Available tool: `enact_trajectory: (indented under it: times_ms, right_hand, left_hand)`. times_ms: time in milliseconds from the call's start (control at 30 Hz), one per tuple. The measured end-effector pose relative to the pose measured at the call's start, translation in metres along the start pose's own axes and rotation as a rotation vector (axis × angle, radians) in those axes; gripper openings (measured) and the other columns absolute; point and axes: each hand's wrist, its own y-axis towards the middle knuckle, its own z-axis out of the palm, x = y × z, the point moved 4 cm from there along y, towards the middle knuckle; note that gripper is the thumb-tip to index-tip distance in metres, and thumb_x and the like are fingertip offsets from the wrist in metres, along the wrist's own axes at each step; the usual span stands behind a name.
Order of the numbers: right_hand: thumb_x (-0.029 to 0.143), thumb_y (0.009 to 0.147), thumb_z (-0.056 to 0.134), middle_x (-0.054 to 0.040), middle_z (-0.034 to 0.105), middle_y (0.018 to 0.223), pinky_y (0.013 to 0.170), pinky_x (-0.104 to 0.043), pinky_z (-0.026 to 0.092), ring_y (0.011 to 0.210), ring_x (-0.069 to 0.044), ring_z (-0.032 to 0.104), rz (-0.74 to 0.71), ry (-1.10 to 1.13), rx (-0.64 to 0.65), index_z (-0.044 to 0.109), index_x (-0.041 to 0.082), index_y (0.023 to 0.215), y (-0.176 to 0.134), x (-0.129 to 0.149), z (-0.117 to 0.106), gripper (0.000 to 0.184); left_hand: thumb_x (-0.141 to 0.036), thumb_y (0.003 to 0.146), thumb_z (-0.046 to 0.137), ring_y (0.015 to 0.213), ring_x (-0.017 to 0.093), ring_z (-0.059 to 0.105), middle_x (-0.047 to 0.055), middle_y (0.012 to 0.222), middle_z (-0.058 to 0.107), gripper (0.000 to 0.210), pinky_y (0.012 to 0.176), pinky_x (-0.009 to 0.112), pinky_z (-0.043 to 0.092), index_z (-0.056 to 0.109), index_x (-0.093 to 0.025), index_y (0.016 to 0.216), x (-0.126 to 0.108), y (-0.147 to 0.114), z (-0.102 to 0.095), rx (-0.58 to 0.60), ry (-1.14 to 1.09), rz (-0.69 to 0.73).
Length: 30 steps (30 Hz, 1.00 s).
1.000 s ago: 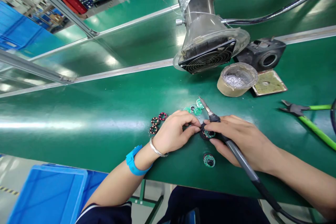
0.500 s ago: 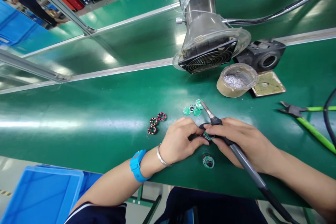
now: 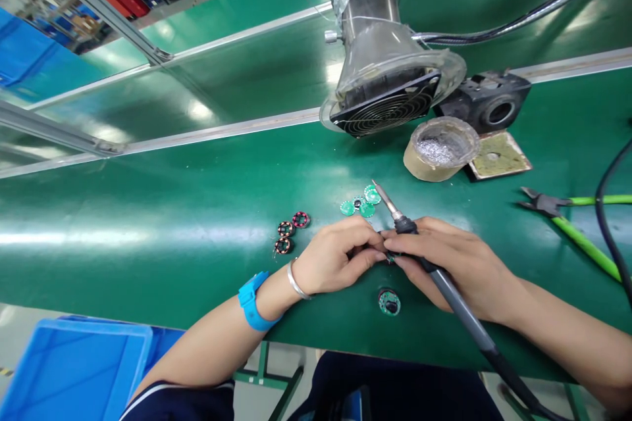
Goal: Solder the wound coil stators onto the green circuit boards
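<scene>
My left hand point(image 3: 343, 255) pinches a small round circuit board point(image 3: 390, 258), mostly hidden by the fingers of both hands. From the other side, my right hand point(image 3: 454, 266) touches the same board with its fingertips. A soldering iron point(image 3: 457, 306) lies in my right hand, its bare tip pointing up and away from the board. Just below the hands, a round green board with a black part point(image 3: 390, 302) rests on the bench. Beyond the fingers lie several green round boards point(image 3: 366, 209). Left of them sit copper-wound ring coils point(image 3: 285, 229), with a reddish ring coil point(image 3: 301, 220) beside them.
A fume extractor hood point(image 3: 390, 102) hangs over the back of the bench. Near it stand a tub of solder bits point(image 3: 441, 150), a sponge tray point(image 3: 501, 155) and a dark iron stand point(image 3: 488, 105). Green-handled cutters point(image 3: 548, 205) lie at right. Blue crates point(image 3: 89, 368) stand below left.
The board between my hands has turned and is now more covered by my fingers. My hands stay close together, the iron still in the right. A person at upper left has left the view.
</scene>
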Motion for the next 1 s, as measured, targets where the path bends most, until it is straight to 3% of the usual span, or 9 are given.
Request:
enact_trajectory:
  times_ms: [167,367,500,700,900,1000]
  right_hand:
    - [0.006,0.083,0.058,-0.0050,0.067,0.086,0.069,-0.027,0.050,0.077,-0.014,0.057,-0.004,0.006,-0.021,0.055,0.017,0.118,0.002,0.002,0.000,0.037]
    - [0.008,0.084,0.056,-0.0020,0.063,0.076,0.063,-0.024,0.046,0.069,-0.013,0.054,-0.003,-0.041,-0.030,0.056,0.018,0.117,0.003,0.005,-0.001,0.034]
    - [0.009,0.085,0.055,-0.0013,0.063,0.074,0.062,-0.025,0.047,0.067,-0.013,0.054,-0.002,-0.043,-0.036,0.056,0.018,0.117,0.004,0.006,-0.001,0.033]
    - [0.001,0.078,0.060,-0.0060,0.069,0.090,0.071,-0.031,0.053,0.078,-0.016,0.061,-0.055,0.006,-0.118,0.056,0.016,0.116,0.000,0.009,-0.003,0.040]
    - [0.004,0.082,0.057,-0.0041,0.071,0.090,0.072,-0.035,0.055,0.078,-0.017,0.063,-0.101,-0.080,-0.066,0.054,0.021,0.121,-0.004,0.010,-0.003,0.043]
    - [0.004,0.081,0.058,-0.0055,0.071,0.092,0.076,-0.039,0.055,0.077,-0.018,0.064,-0.128,-0.090,-0.070,0.053,0.018,0.121,-0.005,0.012,-0.002,0.043]
  left_hand:
    - [-0.017,0.091,0.051,0.080,0.014,0.057,0.006,0.084,0.062,0.010,0.074,0.026,0.049,0.061,-0.015,0.089,-0.001,0.001,0.002,0.047,0.016,0.016]
    - [-0.012,0.090,0.048,0.079,0.013,0.055,0.004,0.083,0.061,0.011,0.075,0.026,0.047,0.057,-0.015,0.086,0.005,0.003,-0.003,0.037,-0.003,-0.079]
    - [-0.014,0.088,0.049,0.073,0.013,0.053,0.003,0.080,0.057,0.008,0.067,0.025,0.046,0.056,-0.016,0.086,0.006,0.004,-0.003,0.034,-0.023,-0.157]
    - [-0.016,0.085,0.051,0.066,0.010,0.051,0.001,0.077,0.055,0.004,0.061,0.022,0.044,0.055,-0.016,0.084,0.000,0.003,0.002,0.024,-0.046,-0.176]
    - [-0.018,0.087,0.050,0.066,0.011,0.051,0.001,0.074,0.056,0.007,0.060,0.023,0.043,0.056,-0.016,0.082,-0.001,0.002,0.000,0.001,-0.002,-0.168]
    - [-0.018,0.087,0.051,0.067,0.011,0.051,0.002,0.075,0.056,0.007,0.061,0.024,0.043,0.056,-0.016,0.083,-0.001,0.001,0.000,0.001,0.020,-0.167]
